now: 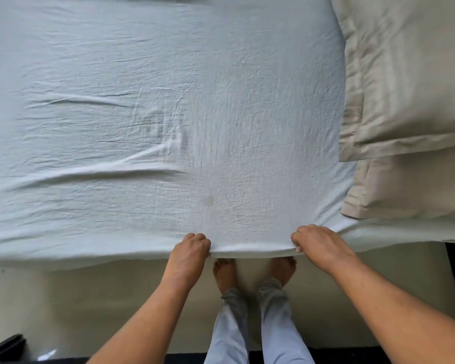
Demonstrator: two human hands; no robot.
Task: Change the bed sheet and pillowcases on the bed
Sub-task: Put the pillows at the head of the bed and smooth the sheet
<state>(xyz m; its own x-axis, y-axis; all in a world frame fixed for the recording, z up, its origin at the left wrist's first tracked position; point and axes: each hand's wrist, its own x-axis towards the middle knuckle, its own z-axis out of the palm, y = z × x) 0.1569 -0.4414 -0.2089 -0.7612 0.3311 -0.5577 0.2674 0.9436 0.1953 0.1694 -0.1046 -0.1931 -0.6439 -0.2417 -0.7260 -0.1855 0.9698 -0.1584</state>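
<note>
Fingers curled tight into the near edge of the sheet, a firm pinch on each side.
Left hand and right hand grip the pale sheet right at the bedside, a taut band between them; it covers the mattress, with long creases off to the left. Best bet here: pull evenly, both fists together, straight toward the body, then work leftward at those ridges. Two beige pillows lie overlapping at the right, resting on the sheet, and could snag it.
</note>
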